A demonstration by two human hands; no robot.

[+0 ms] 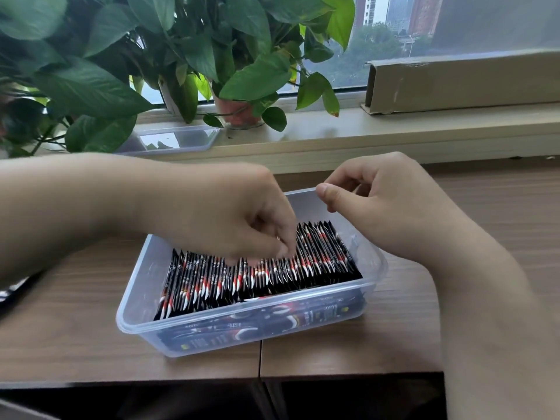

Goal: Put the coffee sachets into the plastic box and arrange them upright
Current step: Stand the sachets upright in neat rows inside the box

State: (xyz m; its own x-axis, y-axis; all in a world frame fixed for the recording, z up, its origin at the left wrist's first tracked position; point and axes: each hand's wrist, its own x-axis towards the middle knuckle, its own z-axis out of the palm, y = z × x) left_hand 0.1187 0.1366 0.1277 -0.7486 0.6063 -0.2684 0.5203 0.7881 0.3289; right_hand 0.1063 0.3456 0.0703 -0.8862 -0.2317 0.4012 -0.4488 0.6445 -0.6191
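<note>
A clear plastic box [141, 269] sits on the wooden table [75, 328]. A long row of black, red and white coffee sachets [242, 278] stands upright inside it, and more sachets lie flat along its near wall. My left hand [230, 213] reaches down into the box with its fingers curled, and its blurred fingertips pinch the top edges of sachets near the middle of the row. My right hand [385, 201] hovers over the far right corner of the box, fingers loosely curled and thumb out, holding nothing.
A clear lid [175, 139] lies on the windowsill behind the box, beside a large leafy plant [151, 56] in a pot [239, 112]. A long cardboard box [469, 80] rests on the sill at the right. A dark object [12, 292] shows at the left edge.
</note>
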